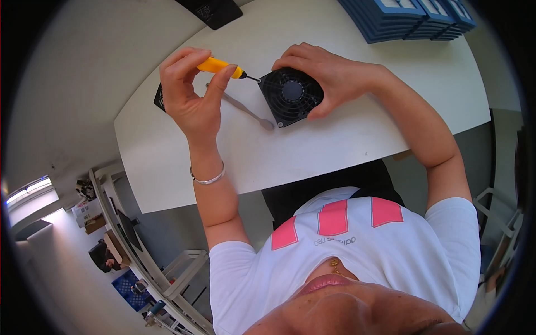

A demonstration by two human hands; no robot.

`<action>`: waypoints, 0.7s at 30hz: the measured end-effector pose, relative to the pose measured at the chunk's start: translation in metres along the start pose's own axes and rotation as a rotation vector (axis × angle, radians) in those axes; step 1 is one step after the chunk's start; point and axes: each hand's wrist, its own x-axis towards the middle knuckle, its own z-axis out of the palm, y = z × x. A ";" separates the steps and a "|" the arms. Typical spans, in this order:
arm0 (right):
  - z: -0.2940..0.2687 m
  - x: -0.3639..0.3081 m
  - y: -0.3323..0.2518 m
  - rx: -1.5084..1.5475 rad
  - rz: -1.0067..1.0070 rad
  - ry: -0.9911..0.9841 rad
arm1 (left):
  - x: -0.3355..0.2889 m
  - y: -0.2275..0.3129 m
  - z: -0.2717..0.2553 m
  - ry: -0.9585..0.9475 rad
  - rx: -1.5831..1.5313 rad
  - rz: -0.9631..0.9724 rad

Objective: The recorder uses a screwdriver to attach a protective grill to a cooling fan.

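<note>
My left hand [195, 92] is closed around the yellow handle of a screwdriver [218, 66], held between thumb and fingers. The screwdriver's thin dark tip meets a corner of a square black cooling fan [291, 92] with a round guard. Across the fan's far and right sides, my right hand [329, 78] grips it against the white table [312, 156]. Between my hands lies a thin grey metal tool [245, 107] with a flattened, rounded end close to the fan's near corner. Partly hidden behind my left hand is another black piece [159, 98] with a grille-like surface.
Blue stacked trays [385, 25] stand at the far right of the table. A flat black object [215, 10] with light handwriting lies at the far edge. On the left, beyond the table, a white-framed workbench [134, 240] and stored items are in view.
</note>
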 end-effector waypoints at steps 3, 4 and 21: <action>0.000 0.000 -0.001 0.001 -0.001 0.001 | 0.000 0.003 0.000 0.074 0.092 -0.031; 0.001 0.001 0.000 -0.003 -0.007 0.003 | 0.000 0.004 0.000 0.120 0.090 -0.081; 0.004 0.001 0.001 -0.020 -0.012 0.016 | 0.000 -0.007 0.000 0.035 -0.012 -0.098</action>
